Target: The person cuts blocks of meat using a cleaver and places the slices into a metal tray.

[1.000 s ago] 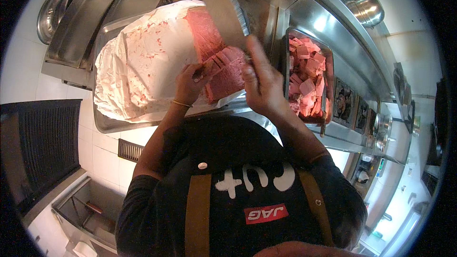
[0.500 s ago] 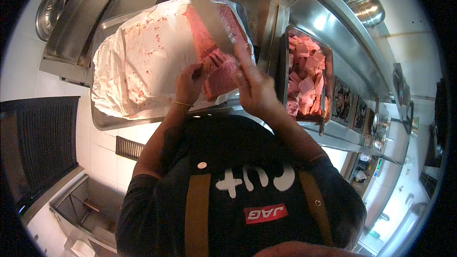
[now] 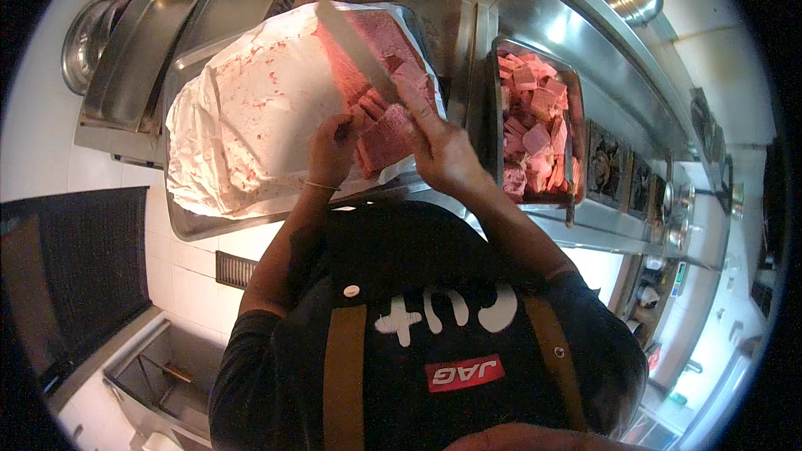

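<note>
From where I stand, a person in a black apron (image 3: 443,246) works over a paper-lined metal tray (image 3: 190,229) at the upper centre-left of the frame. A block of raw red meat (image 3: 387,140) lies at the tray's right end, several parallel cuts across its near part; behind it, a longer red stretch runs toward the top of the frame.

What has just changed is the knife (image 3: 357,48). One second ago it was a blur, its handle raised near the top of the meat; now it slants over the meat, tip toward the upper left. I take this to mean that cutting is under way, though whether the edge touches the flesh I cannot tell. With the blade farther left, paler cut pieces show at the meat's upper right.

The right hand (image 3: 447,157) has its fingers wrapped around the knife handle, one stretched forward along it. The left hand (image 3: 332,153), a thin band at its wrist, sat on the slices earlier; it is now drawn slightly left, fingers curled together beside them. Whether they pinch anything I cannot tell.

Right of centre, a deep rectangular pan (image 3: 577,88) of pink meat chunks (image 3: 535,121) appears unchanged.
</note>
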`<state>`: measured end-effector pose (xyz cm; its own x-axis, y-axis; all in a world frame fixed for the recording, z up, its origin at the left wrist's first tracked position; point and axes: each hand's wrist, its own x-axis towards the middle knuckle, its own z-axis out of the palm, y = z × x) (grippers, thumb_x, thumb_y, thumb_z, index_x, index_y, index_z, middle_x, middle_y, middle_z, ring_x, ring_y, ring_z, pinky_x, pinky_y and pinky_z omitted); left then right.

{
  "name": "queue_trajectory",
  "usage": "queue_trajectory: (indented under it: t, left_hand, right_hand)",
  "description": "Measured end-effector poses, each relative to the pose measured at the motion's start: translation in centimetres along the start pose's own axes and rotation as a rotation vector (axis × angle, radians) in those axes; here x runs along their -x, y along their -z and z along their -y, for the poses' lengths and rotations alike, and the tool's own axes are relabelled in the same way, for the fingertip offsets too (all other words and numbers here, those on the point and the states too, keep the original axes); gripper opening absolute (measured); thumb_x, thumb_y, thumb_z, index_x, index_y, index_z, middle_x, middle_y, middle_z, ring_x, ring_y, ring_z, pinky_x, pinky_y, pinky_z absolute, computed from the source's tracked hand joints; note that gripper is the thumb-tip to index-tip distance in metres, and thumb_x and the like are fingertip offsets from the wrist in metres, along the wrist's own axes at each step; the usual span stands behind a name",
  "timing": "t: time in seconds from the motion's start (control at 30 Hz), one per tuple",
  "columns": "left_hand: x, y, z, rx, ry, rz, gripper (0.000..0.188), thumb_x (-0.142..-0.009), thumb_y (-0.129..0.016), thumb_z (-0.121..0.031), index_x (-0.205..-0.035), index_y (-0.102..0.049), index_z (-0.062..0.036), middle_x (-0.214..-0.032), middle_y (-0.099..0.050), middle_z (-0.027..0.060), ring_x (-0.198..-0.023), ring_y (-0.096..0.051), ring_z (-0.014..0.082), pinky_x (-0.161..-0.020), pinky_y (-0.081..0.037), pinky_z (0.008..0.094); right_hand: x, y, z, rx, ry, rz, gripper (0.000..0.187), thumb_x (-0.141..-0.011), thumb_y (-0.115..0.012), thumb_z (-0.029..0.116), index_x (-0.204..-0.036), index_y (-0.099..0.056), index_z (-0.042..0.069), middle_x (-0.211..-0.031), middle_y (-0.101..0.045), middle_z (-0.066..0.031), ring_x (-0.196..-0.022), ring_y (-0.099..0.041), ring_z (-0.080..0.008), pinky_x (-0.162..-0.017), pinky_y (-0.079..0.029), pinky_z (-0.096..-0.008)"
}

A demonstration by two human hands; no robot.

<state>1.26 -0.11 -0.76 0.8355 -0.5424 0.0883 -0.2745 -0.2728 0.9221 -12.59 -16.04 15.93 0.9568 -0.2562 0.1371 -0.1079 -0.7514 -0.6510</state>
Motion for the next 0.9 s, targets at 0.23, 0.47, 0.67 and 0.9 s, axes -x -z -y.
queue_trajectory:
  t: [0.23, 0.47, 0.67, 0.9]
  left_hand:
    - [-3.4, -1.8, -4.6, -0.181, -0.165, 0.072, 0.087, -0.076, -0.085, -0.041, -0.149, -0.047, -0.0127, -0.117, -0.065, 0.0196, -0.111, -0.063, 0.0401, -0.091, -0.052, 0.0501]
    - [-6.7, -4.6, -8.3, -0.69, -0.206, 0.19, 0.087, -0.077, -0.082, -0.041, -0.153, -0.043, -0.0238, -0.131, -0.061, 0.0235, -0.12, -0.058, 0.0486, -0.095, -0.051, 0.0562]
    - [-6.8, -1.4, -5.3, -0.219, -0.084, 0.238, 0.047, -0.085, -0.081, -0.024, -0.122, -0.057, -0.0075, -0.118, -0.066, 0.0154, -0.101, -0.068, 0.0312, -0.085, -0.057, 0.0399]
    - [-5.1, 1.0, -3.0, 0.447, 0.122, -0.046, 0.035, -0.095, -0.073, -0.018, -0.123, -0.056, -0.0055, -0.118, -0.062, 0.0074, -0.101, -0.062, 0.018, -0.089, -0.054, 0.033]
  right_hand:
    - [1.7, 6.6, 1.2, -0.125, 0.113, -0.35, 0.051, -0.104, -0.054, 0.009, -0.153, -0.04, 0.002, -0.117, -0.069, -0.0212, -0.103, -0.068, -0.0253, -0.092, -0.051, -0.0354]
    - [7.6, 8.2, -4.0, -0.245, -0.25, -0.399, 0.05, -0.104, -0.054, 0.012, -0.152, -0.043, 0.008, -0.139, -0.06, -0.0244, -0.12, -0.065, -0.0384, -0.098, -0.052, -0.0429]
    - [11.9, 9.9, -9.2, -0.161, -0.176, -0.577, 0.051, -0.103, -0.056, 0.01, -0.152, -0.044, 0.006, -0.132, -0.064, -0.0241, -0.121, -0.065, -0.0333, -0.102, -0.05, -0.0412]
    - [16.7, 13.2, -13.4, -0.263, -0.334, -0.709, 0.051, -0.108, -0.047, 0.01, -0.157, -0.036, 0.005, -0.107, -0.06, -0.0043, -0.08, -0.051, -0.0086, -0.071, -0.043, -0.0238]
